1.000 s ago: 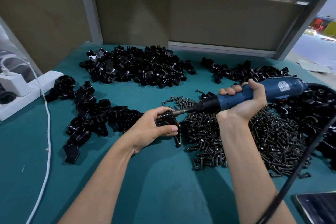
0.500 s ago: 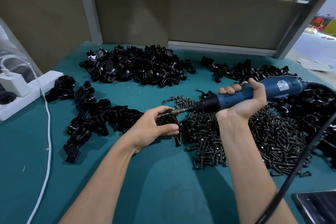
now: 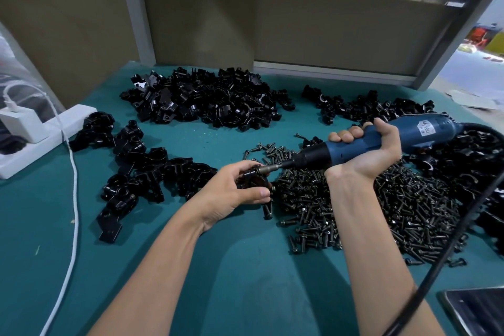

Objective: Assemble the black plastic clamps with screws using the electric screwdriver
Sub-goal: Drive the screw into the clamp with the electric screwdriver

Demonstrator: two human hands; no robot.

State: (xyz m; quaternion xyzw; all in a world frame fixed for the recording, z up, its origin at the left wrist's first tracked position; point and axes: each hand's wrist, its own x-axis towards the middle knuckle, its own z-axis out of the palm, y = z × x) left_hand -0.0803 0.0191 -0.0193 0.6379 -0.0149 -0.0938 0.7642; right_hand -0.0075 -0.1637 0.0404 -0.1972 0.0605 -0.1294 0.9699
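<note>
A black clamp [image 3: 252, 179] sits just left of the middle of the view, raised a little above the green table [image 3: 191, 267]. The left hand [image 3: 231, 194] grips it with the fingers curled over its top and the thumb pressed along its near side, so most of the part is hidden. Taking the clamp as the centre of the dial, the screwdriver [image 3: 351, 152] comes in from two o'clock, tilted down, and its metal bit [image 3: 270, 168] meets the top of the clamp. The right hand [image 3: 376, 153] wraps fully round the blue body, fingers closed over the top and palm underneath. A black cord [image 3: 450, 240] leaves the tool's back end and sweeps down toward five o'clock. A wide heap of dark screws [image 3: 395, 204] lies from three to four o'clock, partly under the right forearm. More clamps lie in heaps: a big pile [image 3: 207, 101] at eleven to twelve o'clock, a looser cluster [image 3: 147, 169] at nine, a strip [image 3: 368, 108] at two and another lot [image 3: 469, 155] far out at three. At ten o'clock a white power strip [image 3: 41, 139] carries a white charger [image 3: 21, 123], and a white cable [image 3: 73, 199] trails toward seven o'clock. A dark flat device [image 3: 477, 311] lies between four and five o'clock, cut off by the picture's edge.
</note>
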